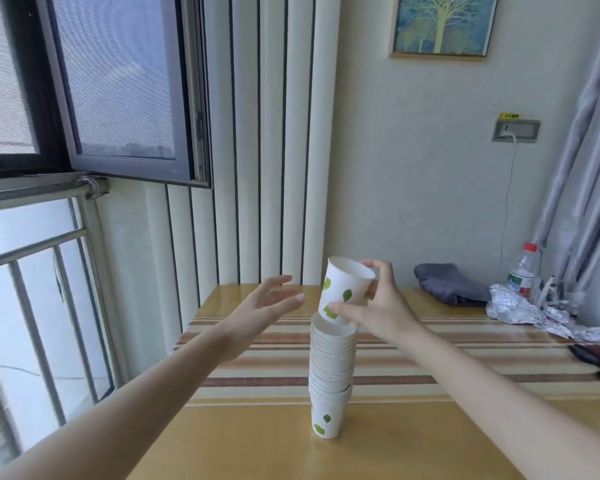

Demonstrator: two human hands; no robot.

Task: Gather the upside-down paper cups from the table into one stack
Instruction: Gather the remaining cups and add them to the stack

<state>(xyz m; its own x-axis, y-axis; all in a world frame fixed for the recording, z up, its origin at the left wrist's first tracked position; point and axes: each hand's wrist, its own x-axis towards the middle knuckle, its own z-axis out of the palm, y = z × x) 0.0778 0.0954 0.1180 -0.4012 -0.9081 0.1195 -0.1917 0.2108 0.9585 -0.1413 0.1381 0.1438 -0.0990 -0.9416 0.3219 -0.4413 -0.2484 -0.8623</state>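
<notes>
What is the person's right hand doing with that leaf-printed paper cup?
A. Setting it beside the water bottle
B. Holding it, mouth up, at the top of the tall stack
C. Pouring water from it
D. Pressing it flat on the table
B: the right hand grips the cup by its side, tilted with its open mouth upward, its base at the top of the stack; the left hand is open and empty.
</notes>
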